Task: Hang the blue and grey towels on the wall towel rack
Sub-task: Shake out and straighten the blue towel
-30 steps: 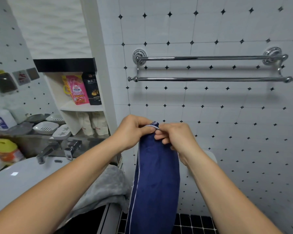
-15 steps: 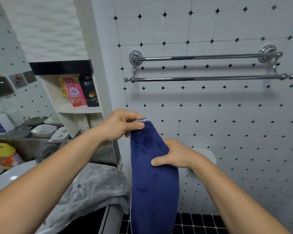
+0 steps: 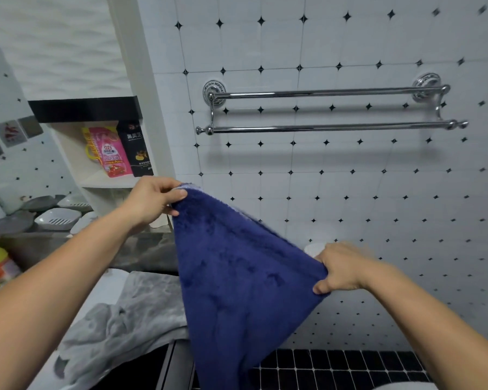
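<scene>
The blue towel [image 3: 237, 277] hangs spread between my hands in front of the tiled wall. My left hand [image 3: 152, 199] pinches its upper left corner. Lower and to the right, my right hand [image 3: 340, 270] grips its right edge and pulls it out sideways. The grey towel [image 3: 121, 319] lies crumpled on the sink edge at lower left, under my left forearm. The chrome double-bar towel rack [image 3: 321, 128] is fixed to the wall above the blue towel, with nothing on either bar.
A shelf niche at left holds a pink packet [image 3: 107, 152] and a black packet [image 3: 135, 149]. White soap dishes [image 3: 58, 218] sit on a ledge below it. A white sink [image 3: 104, 288] is at lower left, black floor tiles [image 3: 335, 367] at the bottom.
My right hand slid down the towel's right edge and pulled it out to the right, spreading the towel from a narrow hanging strip into a wide sheet. My left hand kept the top corner.
</scene>
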### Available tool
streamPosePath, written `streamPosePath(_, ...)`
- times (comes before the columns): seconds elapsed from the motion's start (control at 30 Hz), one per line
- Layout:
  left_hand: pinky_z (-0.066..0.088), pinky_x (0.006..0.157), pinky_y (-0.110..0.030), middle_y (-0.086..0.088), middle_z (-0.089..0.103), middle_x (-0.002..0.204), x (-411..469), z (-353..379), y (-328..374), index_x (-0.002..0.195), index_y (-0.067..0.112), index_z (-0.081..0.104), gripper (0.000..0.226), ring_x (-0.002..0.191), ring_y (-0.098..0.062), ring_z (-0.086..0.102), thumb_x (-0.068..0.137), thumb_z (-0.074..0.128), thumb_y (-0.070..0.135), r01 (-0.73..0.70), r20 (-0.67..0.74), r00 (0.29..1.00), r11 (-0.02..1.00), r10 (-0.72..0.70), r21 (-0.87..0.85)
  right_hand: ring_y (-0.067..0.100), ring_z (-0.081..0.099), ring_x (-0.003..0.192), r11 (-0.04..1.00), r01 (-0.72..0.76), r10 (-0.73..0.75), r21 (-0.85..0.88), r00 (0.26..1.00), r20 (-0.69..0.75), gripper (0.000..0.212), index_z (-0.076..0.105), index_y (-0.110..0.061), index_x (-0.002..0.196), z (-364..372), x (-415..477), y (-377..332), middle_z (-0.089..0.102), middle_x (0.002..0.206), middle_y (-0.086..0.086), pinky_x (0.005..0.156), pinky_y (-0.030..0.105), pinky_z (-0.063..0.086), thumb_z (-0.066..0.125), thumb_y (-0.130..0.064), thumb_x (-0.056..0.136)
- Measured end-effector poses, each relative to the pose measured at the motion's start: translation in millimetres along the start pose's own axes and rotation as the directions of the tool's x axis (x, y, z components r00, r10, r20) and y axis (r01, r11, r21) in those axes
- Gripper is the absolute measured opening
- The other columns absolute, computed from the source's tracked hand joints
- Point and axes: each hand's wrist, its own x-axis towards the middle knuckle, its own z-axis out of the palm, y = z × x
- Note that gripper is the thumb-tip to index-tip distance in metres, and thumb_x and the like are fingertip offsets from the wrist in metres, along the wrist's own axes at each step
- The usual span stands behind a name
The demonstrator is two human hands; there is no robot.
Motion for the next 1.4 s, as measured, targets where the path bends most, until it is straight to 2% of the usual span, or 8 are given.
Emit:
streamPosePath(0.23, 0.057, 0.056, -0.019, -0.013, 0.060, 0.074, -4.9, 9.5, -11.9, 0.088, -0.001, 0.066, 0.009, 0.067, -0.022, 0.056, 0.089, 0.060, -0.006, 0.016, 0.036, 0.999, 0.997, -0.018, 0.071, 0.023, 0.051, 0.115, 0.921, -0.250, 0.205, -0.298, 0.963, -0.174, 0.023, 0.054, -0.033, 0.110, -25.4, -3.5, 25.5, 0.062, 0.121, -0.002, 0.091, 0.038, 0.036, 0.047, -0.041, 0.090)
streamPosePath(0.47, 0.054, 0.047, -0.018, -0.015, 0.057, 0.071, -7.9, 8.9, -27.0, 0.074, 0.002, 0.062, 0.016, 0.058, -0.022, 0.054, 0.082, 0.067, -0.010, 0.109, -0.036, 0.994, 0.992, -0.107, 0.058, 0.021, 0.051, 0.110, 0.883, -0.378, 0.213, -0.279, 0.851, -0.480, 0.029, 0.065, -0.034, 0.105, -53.6, -13.7, 32.5, 0.062, 0.110, -0.006, 0.087, 0.036, 0.036, 0.056, -0.056, 0.087)
streamPosePath(0.6, 0.054, 0.045, -0.023, -0.013, 0.057, 0.061, -10.4, 12.3, -36.8, 0.070, 0.001, 0.061, 0.016, 0.043, -0.014, 0.055, 0.078, 0.072, -0.007, 0.146, -0.060, 0.988, 0.985, -0.141, 0.095, 0.021, 0.046, 0.111, 0.912, -0.320, 0.218, -0.258, 0.909, -0.356, 0.032, 0.068, -0.034, 0.103, -60.3, -17.9, 32.9, 0.054, 0.110, -0.004, 0.087, 0.037, 0.035, 0.058, -0.060, 0.087)
streamPosePath(0.8, 0.049, 0.050, -0.021, -0.009, 0.057, 0.064, -8.6, 14.9, -38.5, 0.075, 0.005, 0.065, 0.011, 0.050, -0.013, 0.052, 0.083, 0.070, -0.001, 0.024, -0.179, 0.984, 0.999, -0.015, 0.046, 0.021, 0.055, 0.076, 0.815, -0.186, 0.473, 0.549, 0.761, -0.444, 0.027, 0.064, -0.016, 0.066, -79.9, -28.2, 44.4, 0.061, 0.079, 0.002, 0.063, 0.033, 0.044, 0.084, -0.034, 0.073)
streamPosePath(1.07, 0.042, 0.048, -0.025, -0.010, 0.052, 0.062, -15.4, 27.6, -62.0, 0.071, 0.003, 0.060, 0.022, 0.054, -0.021, 0.046, 0.091, 0.063, 0.010, 0.090, -0.174, 0.983, 0.985, -0.065, 0.144, 0.013, 0.056, 0.053, 0.515, 0.009, 0.465, 0.857, 0.837, -0.288, 0.027, 0.062, -0.010, 0.069, -84.0, -45.9, 17.5, 0.059, 0.061, 0.002, 0.049, 0.020, 0.043, 0.087, -0.001, 0.064)
streamPosePath(1.17, 0.048, 0.035, -0.024, -0.007, 0.046, 0.064, -14.4, 27.1, -52.8, 0.067, 0.011, 0.051, 0.029, 0.051, -0.020, 0.045, 0.095, 0.057, 0.008, 0.110, -0.238, 0.964, 0.993, -0.119, -0.048, 0.007, 0.063, 0.056, 0.516, 0.099, 0.261, 0.851, 0.928, -0.266, 0.019, 0.071, -0.006, 0.079, -90.8, -62.3, 12.9, 0.070, 0.067, 0.003, 0.054, 0.015, 0.049, 0.086, -0.004, 0.067)
streamPosePath(1.23, 0.053, 0.038, -0.027, -0.006, 0.046, 0.067, -13.2, 28.5, -55.7, 0.068, 0.013, 0.051, 0.028, 0.053, -0.020, 0.047, 0.095, 0.057, 0.007, 0.109, -0.219, 0.969, 0.993, -0.115, -0.042, 0.011, 0.054, 0.051, 0.772, -0.068, 0.170, 0.633, 0.980, -0.101, 0.023, 0.068, -0.011, 0.061, -83.0, -59.9, 13.4, 0.061, 0.056, 0.004, 0.052, 0.024, 0.043, 0.089, -0.020, 0.066)
streamPosePath(1.4, 0.060, 0.065, -0.039, -0.003, 0.049, 0.068, -12.8, 60.7, -66.6, 0.070, 0.018, 0.057, 0.026, 0.057, -0.016, 0.052, 0.093, 0.059, 0.008, 0.089, -0.104, 0.991, 0.995, -0.084, 0.045, 0.030, 0.054, 0.067, 0.876, -0.453, 0.482, 0.163, 0.820, -0.308, 0.057, 0.050, -0.010, 0.056, -68.5, -22.4, 32.9, 0.054, 0.058, 0.006, 0.057, 0.031, 0.036, 0.079, -0.058, 0.069)
